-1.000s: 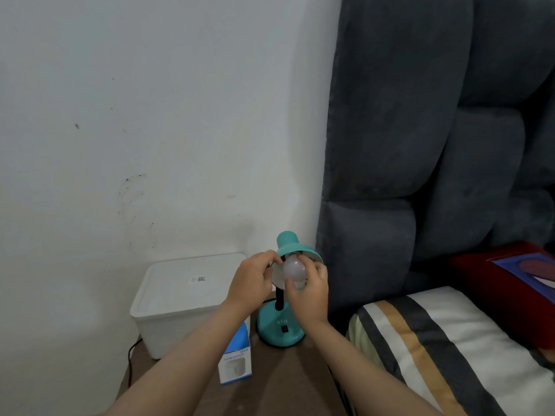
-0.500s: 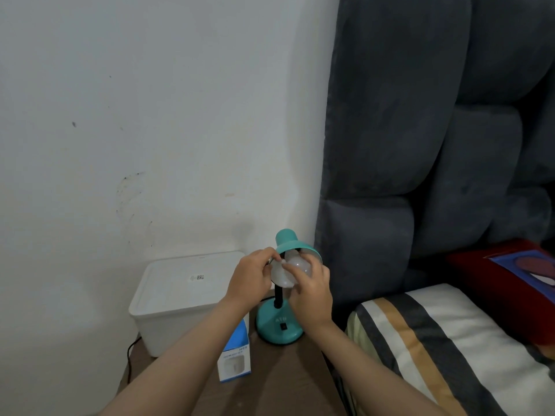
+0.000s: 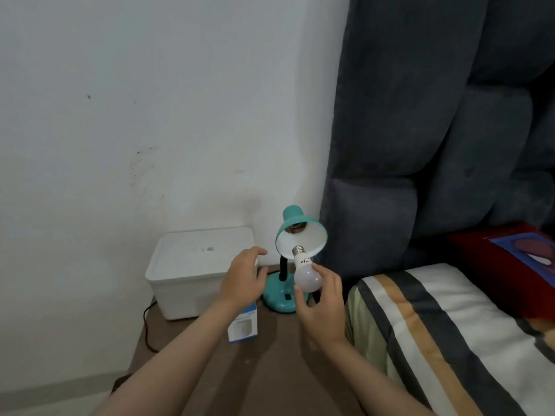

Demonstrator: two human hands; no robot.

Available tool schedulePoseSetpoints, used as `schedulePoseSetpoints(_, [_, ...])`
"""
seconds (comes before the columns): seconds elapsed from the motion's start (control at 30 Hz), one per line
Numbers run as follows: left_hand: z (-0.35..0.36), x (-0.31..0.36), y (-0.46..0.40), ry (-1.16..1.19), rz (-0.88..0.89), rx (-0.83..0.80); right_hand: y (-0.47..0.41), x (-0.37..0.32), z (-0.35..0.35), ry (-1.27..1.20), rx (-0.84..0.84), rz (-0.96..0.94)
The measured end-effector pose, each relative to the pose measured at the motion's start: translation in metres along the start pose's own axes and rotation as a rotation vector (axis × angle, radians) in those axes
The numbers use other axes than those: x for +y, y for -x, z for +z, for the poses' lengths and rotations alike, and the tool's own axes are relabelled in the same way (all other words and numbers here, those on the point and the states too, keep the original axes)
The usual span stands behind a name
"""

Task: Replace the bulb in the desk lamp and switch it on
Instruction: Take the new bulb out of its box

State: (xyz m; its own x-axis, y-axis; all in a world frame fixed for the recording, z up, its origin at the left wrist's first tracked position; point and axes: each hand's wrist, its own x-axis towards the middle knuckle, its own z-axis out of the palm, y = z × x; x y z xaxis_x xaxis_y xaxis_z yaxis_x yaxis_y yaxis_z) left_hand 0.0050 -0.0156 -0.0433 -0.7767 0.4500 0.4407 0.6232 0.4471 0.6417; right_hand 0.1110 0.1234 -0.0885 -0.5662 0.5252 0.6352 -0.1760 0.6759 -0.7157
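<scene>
The right hand [image 3: 322,307] is gripping a bulb [image 3: 305,273] by its globe, screw cap pointing up just below the shade, while the left hand [image 3: 244,276] is hovering open and empty beside the lamp, touching nothing. Behind them a bed [image 3: 435,325] is lying to the right and a white bin [image 3: 192,271] is sitting on the worktop [image 3: 270,364] near the wall. The lamp [image 3: 295,244] is standing between them, its socket [image 3: 295,227] showing bare and unlit. A small box [image 3: 244,325] is standing near the left wrist, probably holding the new bulb. Judging by this, the old bulb is out; fitting the replacement and switching on are left.
</scene>
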Motion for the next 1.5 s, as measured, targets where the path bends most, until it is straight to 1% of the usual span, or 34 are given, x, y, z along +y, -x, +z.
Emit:
schedulePoseSetpoints(0.1, [0.001,-0.026,0.028,-0.081,-0.094,-0.004,0.027,0.002,0.003,0.013,-0.031,0.015])
schedulePoseSetpoints(0.23, [0.005,-0.053,0.055,-0.147,-0.265,-0.026,0.057,0.009,0.012,0.026,-0.17,0.135])
schedulePoseSetpoints(0.3, [0.008,-0.063,0.063,-0.172,-0.328,-0.022,0.066,0.012,0.019,0.07,-0.214,0.157])
schedulePoseSetpoints(0.37, [0.011,-0.07,0.067,-0.173,-0.375,-0.019,0.07,0.016,0.026,0.101,-0.256,0.221])
schedulePoseSetpoints(0.5, [0.02,-0.08,0.07,-0.127,-0.406,-0.007,0.07,0.023,0.041,0.199,-0.349,0.407])
schedulePoseSetpoints(0.63, [0.026,-0.088,0.076,-0.065,-0.423,0.017,0.068,0.03,0.055,0.198,-0.385,0.482])
schedulePoseSetpoints(0.73, [0.026,-0.097,0.081,-0.047,-0.377,0.043,0.067,0.035,0.063,0.192,-0.393,0.493])
schedulePoseSetpoints(0.87, [0.023,-0.104,0.082,-0.028,-0.369,0.056,0.064,0.04,0.07,0.195,-0.407,0.491])
schedulePoseSetpoints(1.0, [0.022,-0.106,0.082,-0.016,-0.343,0.059,0.063,0.042,0.072,0.232,-0.458,0.473])
schedulePoseSetpoints(1.03, [0.022,-0.105,0.082,-0.012,-0.344,0.062,0.063,0.042,0.072,0.255,-0.457,0.445])
schedulePoseSetpoints(1.1, [0.022,-0.104,0.082,0.007,-0.339,0.073,0.064,0.038,0.073,0.282,-0.407,0.293])
schedulePoseSetpoints(1.17, [0.023,-0.103,0.082,0.037,-0.317,0.082,0.062,0.028,0.075,0.227,-0.381,0.143])
schedulePoseSetpoints(1.23, [0.023,-0.101,0.082,0.053,-0.316,0.079,0.057,0.014,0.08,0.126,-0.42,0.082])
schedulePoseSetpoints(1.33, [0.022,-0.099,0.083,0.053,-0.323,0.07,0.049,0.004,0.089,0.058,-0.478,0.119])
schedulePoseSetpoints(1.5, [0.02,-0.1,0.082,0.057,-0.332,0.083,0.042,0.009,0.103,-0.02,-0.537,0.33])
